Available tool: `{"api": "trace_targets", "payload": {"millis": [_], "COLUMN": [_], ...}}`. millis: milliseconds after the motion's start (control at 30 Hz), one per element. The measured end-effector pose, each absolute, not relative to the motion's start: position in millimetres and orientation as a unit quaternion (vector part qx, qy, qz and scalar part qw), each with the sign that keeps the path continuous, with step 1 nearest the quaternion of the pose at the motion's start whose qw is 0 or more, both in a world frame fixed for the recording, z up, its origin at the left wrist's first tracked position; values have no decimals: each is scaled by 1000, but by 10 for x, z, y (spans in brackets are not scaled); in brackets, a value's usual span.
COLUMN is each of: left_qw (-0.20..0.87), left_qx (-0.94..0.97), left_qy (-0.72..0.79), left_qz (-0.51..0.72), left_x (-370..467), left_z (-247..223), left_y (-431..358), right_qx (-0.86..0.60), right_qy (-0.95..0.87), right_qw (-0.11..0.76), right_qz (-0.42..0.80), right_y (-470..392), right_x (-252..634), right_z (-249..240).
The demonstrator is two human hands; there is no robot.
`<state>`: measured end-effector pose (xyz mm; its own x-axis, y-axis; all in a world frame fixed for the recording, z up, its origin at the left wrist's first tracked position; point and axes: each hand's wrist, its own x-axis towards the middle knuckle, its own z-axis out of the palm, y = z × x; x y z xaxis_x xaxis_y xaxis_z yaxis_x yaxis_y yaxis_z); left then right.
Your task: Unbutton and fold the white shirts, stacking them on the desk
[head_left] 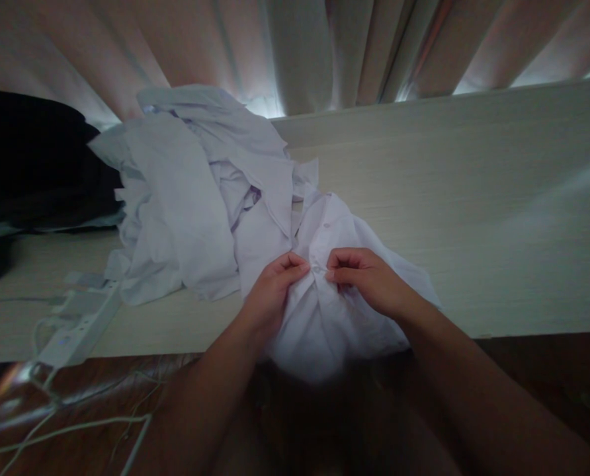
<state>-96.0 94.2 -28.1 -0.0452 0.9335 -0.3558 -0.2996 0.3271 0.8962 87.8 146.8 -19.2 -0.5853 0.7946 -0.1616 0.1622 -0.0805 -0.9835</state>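
A white button-up shirt (332, 231) lies at the near edge of the pale surface, its lower part hanging over the edge. My left hand (280, 281) pinches the front of the shirt from the left, thumb and forefinger pressed together. From the right, my right hand (364, 274) pinches the fabric just across from it. Between the two sets of fingertips a small button shows on the front band. Another button is visible higher up. Whether the button sits in its hole is too small to tell.
Rumpled white garments (176, 192) are heaped to the left, touching the shirt. Beyond them is a black cloth pile (37, 158). A white power strip (81, 337) with cords stands at the near left edge. Curtains (299, 53) hang behind the pale surface (473, 218).
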Motion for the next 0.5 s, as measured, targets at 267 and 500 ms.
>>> {"api": "trace_targets", "payload": {"millis": [267, 500], "left_qw": [529, 541], "left_qx": [334, 520], "left_qy": [584, 558], "left_qz": [516, 353], "left_x": [-936, -1183], "left_z": [-248, -147], "left_y": [977, 979], "right_qx": [-369, -355], "right_qy": [-750, -558], "right_qw": [126, 201], "right_qz": [535, 723], "right_y": [1435, 1496], "right_x": [937, 1095], "right_z": [-186, -51]}}
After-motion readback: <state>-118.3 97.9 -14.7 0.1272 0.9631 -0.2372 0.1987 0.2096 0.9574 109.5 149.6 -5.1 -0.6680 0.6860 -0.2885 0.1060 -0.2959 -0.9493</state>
